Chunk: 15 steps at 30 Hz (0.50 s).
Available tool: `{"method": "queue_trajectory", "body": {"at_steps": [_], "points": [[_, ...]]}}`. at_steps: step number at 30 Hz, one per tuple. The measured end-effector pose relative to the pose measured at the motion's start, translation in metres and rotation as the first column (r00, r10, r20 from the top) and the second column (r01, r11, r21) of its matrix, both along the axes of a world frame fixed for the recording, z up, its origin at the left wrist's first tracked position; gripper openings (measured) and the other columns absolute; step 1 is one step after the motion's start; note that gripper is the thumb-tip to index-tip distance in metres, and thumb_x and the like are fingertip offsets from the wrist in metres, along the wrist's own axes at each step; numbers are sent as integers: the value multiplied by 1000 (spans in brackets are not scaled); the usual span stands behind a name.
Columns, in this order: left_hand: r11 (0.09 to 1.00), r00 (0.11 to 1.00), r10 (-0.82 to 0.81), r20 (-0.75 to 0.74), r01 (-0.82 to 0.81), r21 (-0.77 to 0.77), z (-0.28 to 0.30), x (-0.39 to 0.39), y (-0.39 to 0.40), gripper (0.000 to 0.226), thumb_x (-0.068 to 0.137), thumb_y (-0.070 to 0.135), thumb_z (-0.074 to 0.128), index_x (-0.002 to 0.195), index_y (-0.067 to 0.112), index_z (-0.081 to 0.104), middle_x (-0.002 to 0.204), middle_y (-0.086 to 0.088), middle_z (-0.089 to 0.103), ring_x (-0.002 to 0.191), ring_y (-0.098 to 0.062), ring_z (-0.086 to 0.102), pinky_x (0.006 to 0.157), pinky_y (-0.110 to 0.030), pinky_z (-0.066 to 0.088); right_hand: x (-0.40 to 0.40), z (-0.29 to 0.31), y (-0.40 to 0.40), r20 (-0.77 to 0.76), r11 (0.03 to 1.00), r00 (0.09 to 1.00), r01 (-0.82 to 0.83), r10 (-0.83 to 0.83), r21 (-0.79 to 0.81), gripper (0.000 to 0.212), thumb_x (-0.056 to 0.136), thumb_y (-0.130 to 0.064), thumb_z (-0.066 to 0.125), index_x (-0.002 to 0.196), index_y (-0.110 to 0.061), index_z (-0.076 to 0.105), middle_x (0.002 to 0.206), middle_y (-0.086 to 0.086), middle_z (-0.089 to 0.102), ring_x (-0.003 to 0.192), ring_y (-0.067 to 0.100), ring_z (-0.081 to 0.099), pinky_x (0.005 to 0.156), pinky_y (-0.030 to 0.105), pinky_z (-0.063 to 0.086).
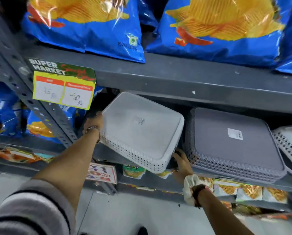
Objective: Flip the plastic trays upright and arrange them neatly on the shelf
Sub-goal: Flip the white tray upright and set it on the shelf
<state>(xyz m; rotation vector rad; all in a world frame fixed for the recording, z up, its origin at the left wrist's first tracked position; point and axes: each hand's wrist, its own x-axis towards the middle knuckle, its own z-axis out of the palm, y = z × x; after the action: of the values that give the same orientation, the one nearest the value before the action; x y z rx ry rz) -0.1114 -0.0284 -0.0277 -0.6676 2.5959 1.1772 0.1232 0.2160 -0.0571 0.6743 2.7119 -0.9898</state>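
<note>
Sleeve: striped cuff nearest the viewer, on the left arm reaching up.
White tray: upside down, tilted, partly off the shelf, gripped between both hands, apparently for flipping.
Left hand: clasps its far-left edge.
Right hand: fingers curl under its near-right corner.
Look: pale plastic, perforated walls, smooth base.
Grey stack: inverted, just beyond the right hand.

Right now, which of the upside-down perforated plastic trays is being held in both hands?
The white perforated tray on the left, tilted, left hand and right hand gripping it; the grey stack rests untouched.
</note>
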Motion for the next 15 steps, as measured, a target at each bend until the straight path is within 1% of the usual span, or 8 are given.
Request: {"method": "queue_trajectory", "body": {"at_steps": [1, 3, 5, 8, 9, 11, 13, 15], "points": [[1000, 1000, 16, 11, -16, 8, 0, 0, -1, 72, 85, 54, 29, 132, 1, 45, 143, -25, 43, 129, -40, 43, 110, -48, 32, -1, 4, -1, 24, 1000, 1000, 19, -19, -5, 52, 87, 8, 46, 137, 2, 34, 147, 17, 31, 135, 32, 32, 82, -6, 35], [999, 999, 31, 27, -30, -21, 4, 1, -1, 80, 80, 59, 26, 133, 2, 44, 143, -24, 43, 129, -41, 42, 110, -52, 30, -2, 5, -1, 17, 997, 999, 45, -44, -55, 54, 87, 4, 49, 138, -1, 32, 149, 16, 29, 136, 29, 30, 94, 8, 31], [997, 1000, 15, 2, -15, -77, 12, 4, 2, 79, 81, 58, 22, 131, 1, 46, 141, -24, 44, 128, -41, 42, 109, -52, 30, 0, 15, -1, 13, 1000, 1000, 2, -2, -11, 59, 84, 2, 55, 138, -2, 32, 149, 16, 30, 136, 31, 30, 109, 28, 27], [993, 999, 13, -51, -19, -115, 32, 11, 7, 73, 87, 51, 21, 128, -3, 47, 141, -25, 44, 130, -40, 40, 112, -50, 24, -1, 32, 1, -51, 997, 998, 36, -40, -72, 51, 79, -6, 55, 129, -3, 44, 134, 23, 48, 125, 38, 44, 107, 44, 37], [994, 997, 28, -76, -36, -103, 39, 13, 8, 71, 89, 50, 21, 128, -4, 48, 141, -25, 44, 131, -39, 38, 113, -49, 22, -1, 36, 3, -109, 993, 991, 67, -78, -98, 48, 77, -6, 51, 125, -3, 47, 124, 24, 55, 117, 40, 51, 101, 46, 43], [995, 988, 67, -137, -76, -64, 55, 22, 11, 70, 91, 50, 21, 130, -2, 47, 142, -24, 43, 133, -38, 36, 113, -48, 18, 0, 47, 7, -168, 995, 981, 85, -94, -61, 50, 75, 8, 43, 123, -4, 50, 111, 20, 64, 103, 36, 60, 87, 36, 50], [994, 973, 112, -200, -108, 32, 68, 32, 13, 68, 92, 51, 20, 133, 2, 44, 144, -23, 41, 133, -39, 36, 113, -49, 21, 0, 53, 13, -243, 995, 965, 104, -101, 0, 50, 76, 14, 41, 122, -3, 50, 108, 21, 66, 100, 37, 61, 79, 32, 46], [981, 951, 172, -256, -141, 136, 77, 41, 14, 67, 91, 52, 23, 134, 4, 42, 144, -23, 41, 132, -41, 38, 111, -48, 27, -1, 64, 18, -342, 988, 928, 154, -145, 0, 39, 84, 8, 42, 120, -3, 52, 108, 24, 65, 99, 42, 60, 75, 30, 41]]}}
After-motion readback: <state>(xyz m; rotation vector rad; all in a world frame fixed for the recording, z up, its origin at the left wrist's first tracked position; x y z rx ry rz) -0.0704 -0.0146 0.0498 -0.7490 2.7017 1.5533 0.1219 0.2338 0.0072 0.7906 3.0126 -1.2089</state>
